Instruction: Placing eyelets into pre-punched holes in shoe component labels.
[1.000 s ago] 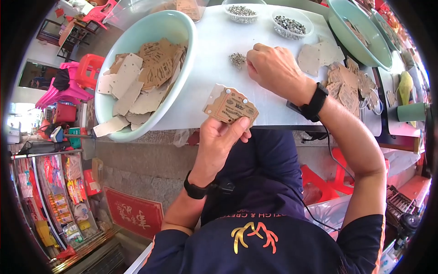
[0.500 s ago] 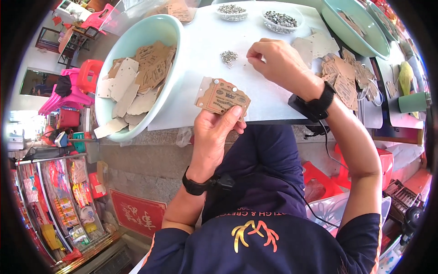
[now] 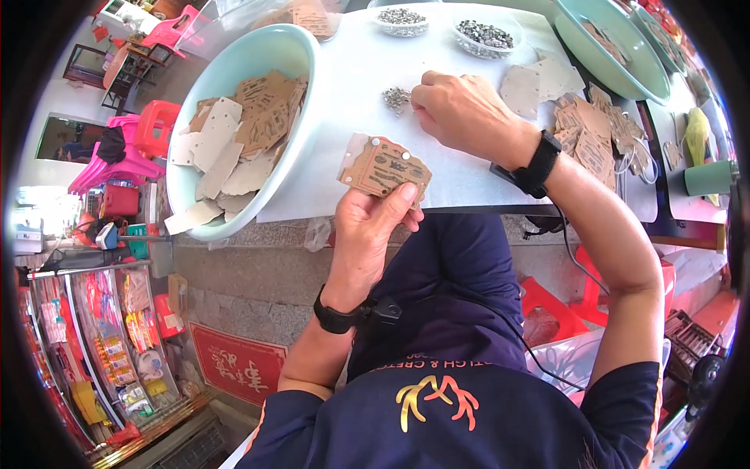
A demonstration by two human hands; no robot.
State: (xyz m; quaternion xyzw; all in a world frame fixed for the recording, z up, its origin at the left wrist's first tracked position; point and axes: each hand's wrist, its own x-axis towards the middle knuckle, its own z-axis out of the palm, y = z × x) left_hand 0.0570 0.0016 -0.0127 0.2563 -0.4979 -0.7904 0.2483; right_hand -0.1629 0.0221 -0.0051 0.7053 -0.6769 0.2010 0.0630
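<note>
My left hand [image 3: 371, 234] grips brown printed cardboard cards [image 3: 388, 169] above the table's near edge, thumb on the front face. Small round silvery pieces sit near the cards' upper corners, and a pale layer shows behind at the left. Over the white table [image 3: 344, 86], my right hand [image 3: 473, 113] is closed with its fingers curled. Its fingertips meet the right side of a small heap of tiny metal pieces [image 3: 394, 99]. Whether a piece is pinched in them is hidden.
A pale green basin [image 3: 226, 62] of loose cards stands at the left. Two clear bowls of metal pieces, one silvery [image 3: 400, 30] and one darker [image 3: 486, 48], sit at the back. More cards [image 3: 584, 133] lie at the right, near another green basin [image 3: 637, 66].
My right hand has moved slightly left, to the small heap of metal pieces. My left hand keeps its hold on the cards, almost in place.
</note>
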